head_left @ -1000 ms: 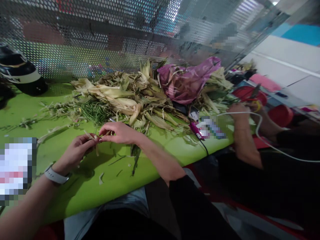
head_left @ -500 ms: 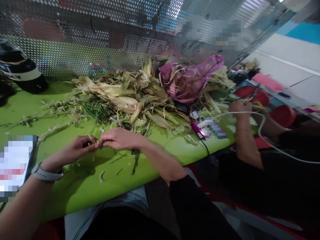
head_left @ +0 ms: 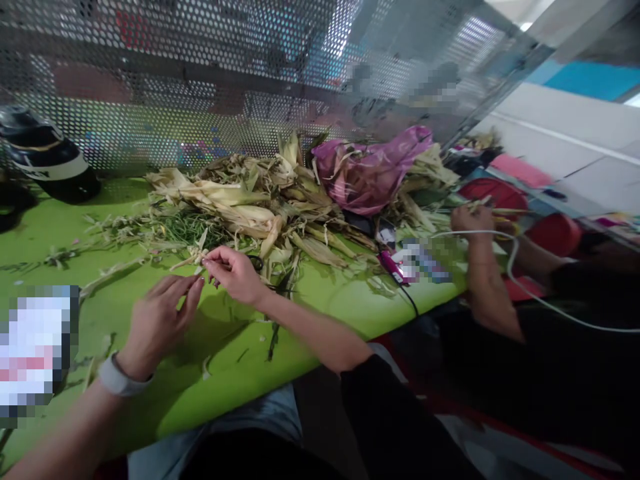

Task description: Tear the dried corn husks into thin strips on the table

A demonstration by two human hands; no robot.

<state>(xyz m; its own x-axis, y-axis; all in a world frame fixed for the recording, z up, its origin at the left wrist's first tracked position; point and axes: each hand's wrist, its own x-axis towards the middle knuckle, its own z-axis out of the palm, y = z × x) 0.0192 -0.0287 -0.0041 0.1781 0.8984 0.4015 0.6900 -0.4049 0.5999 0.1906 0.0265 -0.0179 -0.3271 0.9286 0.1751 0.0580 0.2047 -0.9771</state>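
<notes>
My right hand (head_left: 235,275) is closed in a pinch above the green tabletop. Pale strips of corn husk (head_left: 196,253) stick out at its fingertips. Close beside it, my left hand (head_left: 167,313), with a pale watch band at the wrist, has thumb and fingers pressed together. Anything in that pinch is too small to make out. Just behind the right hand lies a black scissors handle (head_left: 257,262), partly covered. A big heap of dry corn husks (head_left: 240,203) spreads behind both hands, with thin green strands (head_left: 193,229) at its front left.
A pink plastic bag (head_left: 365,177) rests on the heap. A phone (head_left: 37,353) lies at left, a dark bottle (head_left: 47,157) behind it. A pink device (head_left: 393,267) with a cable lies at right. Another person's hand (head_left: 473,219) works beyond. A perforated metal screen (head_left: 165,87) borders the table.
My left hand has turned more upright and dropped slightly, a little apart from the right. The pale husk strips now show at my right fingertips. The view has tilted slightly.
</notes>
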